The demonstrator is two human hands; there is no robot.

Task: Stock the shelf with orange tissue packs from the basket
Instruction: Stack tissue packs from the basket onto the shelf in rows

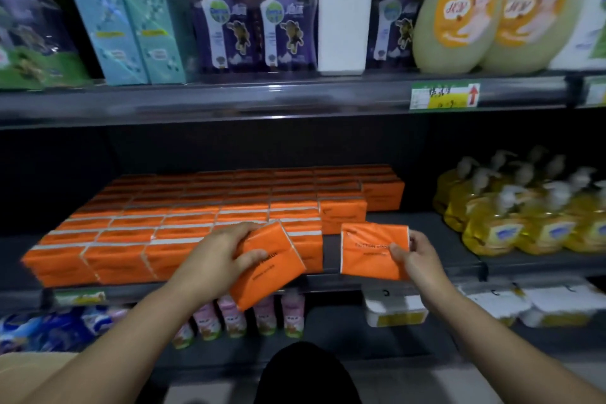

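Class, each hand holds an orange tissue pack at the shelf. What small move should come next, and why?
Probably the right hand lowers the upright pack onto the bare shelf beside the stocked packs: it faces that gap, while the left hand holds the tilted pack in front of full rows.

Orange packs (183,223) rowed on shelf (429,233), tilted pack (273,275), upright pack (365,252) perhaps resting
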